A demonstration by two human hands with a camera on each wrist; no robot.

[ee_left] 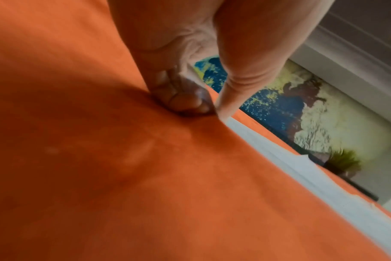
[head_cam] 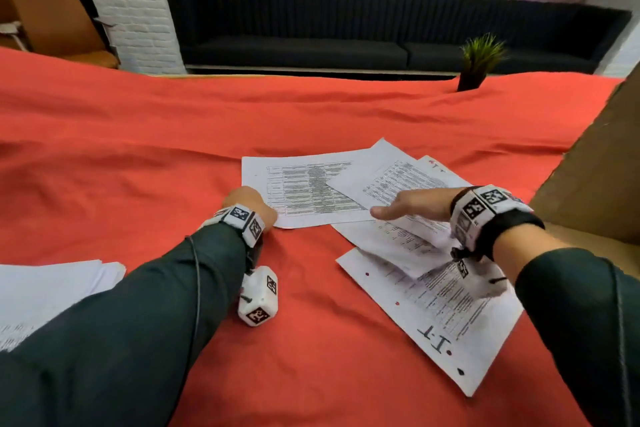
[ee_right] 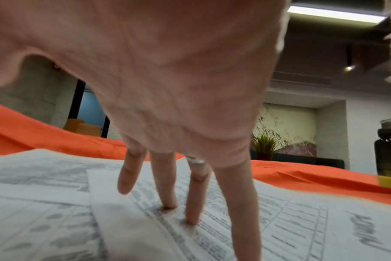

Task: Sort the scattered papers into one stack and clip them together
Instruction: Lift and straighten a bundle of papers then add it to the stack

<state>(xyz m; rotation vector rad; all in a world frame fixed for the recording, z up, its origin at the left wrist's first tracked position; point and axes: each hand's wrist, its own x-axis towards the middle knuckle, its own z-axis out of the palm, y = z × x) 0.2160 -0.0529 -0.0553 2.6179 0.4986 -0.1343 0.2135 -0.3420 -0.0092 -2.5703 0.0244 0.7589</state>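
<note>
Several printed sheets lie overlapping on the red cloth (head_cam: 138,166). My left hand (head_cam: 249,204) is curled at the near left corner of a sheet with a printed table (head_cam: 298,191). In the left wrist view the thumb and curled fingers (ee_left: 185,100) pinch that sheet's edge (ee_left: 268,150). My right hand (head_cam: 398,210) lies flat, its straight fingers (ee_right: 192,203) pressing on the top sheet (ee_right: 279,229) of the pile. A rumpled sheet (head_cam: 398,243) and one marked "1-1" (head_cam: 436,322) lie nearer me. No clip shows.
A separate stack of papers (head_cam: 52,288) sits at the near left edge. A cardboard box (head_cam: 588,184) rises at the right. A small potted plant (head_cam: 474,69) stands at the table's far edge. A yellow object (ee_right: 388,181) lies right of the papers.
</note>
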